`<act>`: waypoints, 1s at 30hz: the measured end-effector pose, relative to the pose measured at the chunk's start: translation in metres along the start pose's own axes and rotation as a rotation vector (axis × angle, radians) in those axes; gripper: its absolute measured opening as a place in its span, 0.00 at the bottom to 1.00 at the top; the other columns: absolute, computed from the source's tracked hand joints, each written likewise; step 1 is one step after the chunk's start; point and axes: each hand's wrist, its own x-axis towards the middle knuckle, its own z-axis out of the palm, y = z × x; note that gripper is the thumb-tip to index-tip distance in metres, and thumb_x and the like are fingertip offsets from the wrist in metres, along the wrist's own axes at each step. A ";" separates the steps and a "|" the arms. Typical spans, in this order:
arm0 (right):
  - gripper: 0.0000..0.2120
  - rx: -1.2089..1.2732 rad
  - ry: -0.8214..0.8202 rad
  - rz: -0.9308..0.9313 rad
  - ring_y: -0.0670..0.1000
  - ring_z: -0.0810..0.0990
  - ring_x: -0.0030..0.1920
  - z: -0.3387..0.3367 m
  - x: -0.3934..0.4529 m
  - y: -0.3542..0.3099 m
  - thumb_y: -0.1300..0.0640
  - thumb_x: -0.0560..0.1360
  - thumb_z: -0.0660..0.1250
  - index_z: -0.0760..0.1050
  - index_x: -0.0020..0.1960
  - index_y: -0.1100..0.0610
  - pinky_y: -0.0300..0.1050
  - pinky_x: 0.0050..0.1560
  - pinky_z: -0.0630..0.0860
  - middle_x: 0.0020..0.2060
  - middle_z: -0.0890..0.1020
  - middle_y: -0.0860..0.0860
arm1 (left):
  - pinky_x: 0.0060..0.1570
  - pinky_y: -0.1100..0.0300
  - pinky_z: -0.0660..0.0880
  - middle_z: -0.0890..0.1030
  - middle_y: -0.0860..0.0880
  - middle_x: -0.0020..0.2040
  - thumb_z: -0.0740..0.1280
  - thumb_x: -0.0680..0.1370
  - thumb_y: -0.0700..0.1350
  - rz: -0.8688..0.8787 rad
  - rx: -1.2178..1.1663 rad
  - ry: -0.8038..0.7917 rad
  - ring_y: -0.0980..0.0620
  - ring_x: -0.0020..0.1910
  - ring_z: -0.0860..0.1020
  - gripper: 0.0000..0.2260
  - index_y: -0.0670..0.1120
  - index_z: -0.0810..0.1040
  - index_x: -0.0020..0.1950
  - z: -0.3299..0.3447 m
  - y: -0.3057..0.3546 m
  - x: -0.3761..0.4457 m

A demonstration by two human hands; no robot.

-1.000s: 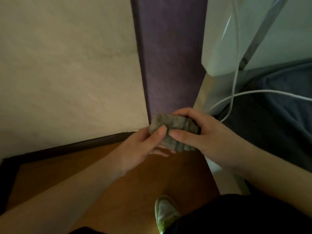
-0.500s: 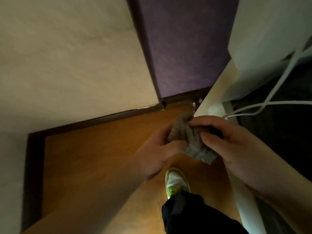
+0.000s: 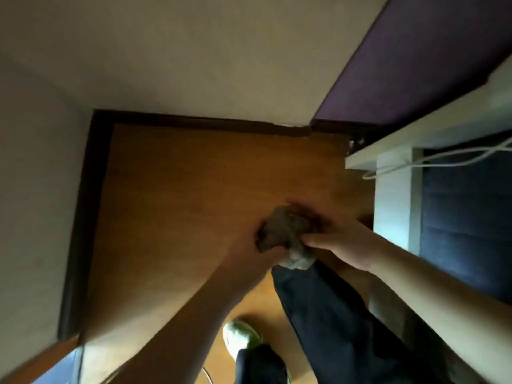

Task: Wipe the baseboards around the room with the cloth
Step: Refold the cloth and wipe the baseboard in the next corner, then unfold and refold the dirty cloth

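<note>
A crumpled grey-brown cloth [image 3: 282,231] is bunched between both my hands above the wooden floor. My left hand [image 3: 249,253] grips it from the left and below. My right hand [image 3: 335,234] grips it from the right, thumb pressed against the cloth. The dark brown baseboard [image 3: 194,124] runs along the foot of the cream wall ahead and turns down the left wall as a second baseboard stretch [image 3: 80,217]. Both hands are well short of it. The frame is blurred.
A white bed frame [image 3: 393,189] with a dark blue mattress [image 3: 465,212] and white cables [image 3: 432,159] stands on the right. A purple wall panel [image 3: 415,65] meets the cream wall at the corner. My dark trouser leg [image 3: 318,309] and light shoe [image 3: 241,335] are below.
The view has tilted down and swung left, showing more floor and the left wall's baseboard. Both hands keep hold of the cloth and sit lower over the floor.
</note>
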 end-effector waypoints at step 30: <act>0.18 -0.448 -0.442 -0.197 0.43 0.83 0.52 0.254 -0.283 -0.407 0.41 0.64 0.75 0.78 0.52 0.38 0.37 0.46 0.79 0.50 0.84 0.43 | 0.42 0.59 0.81 0.86 0.43 0.49 0.76 0.64 0.58 0.200 -0.833 0.735 0.46 0.48 0.84 0.28 0.43 0.79 0.58 -0.003 0.266 -0.510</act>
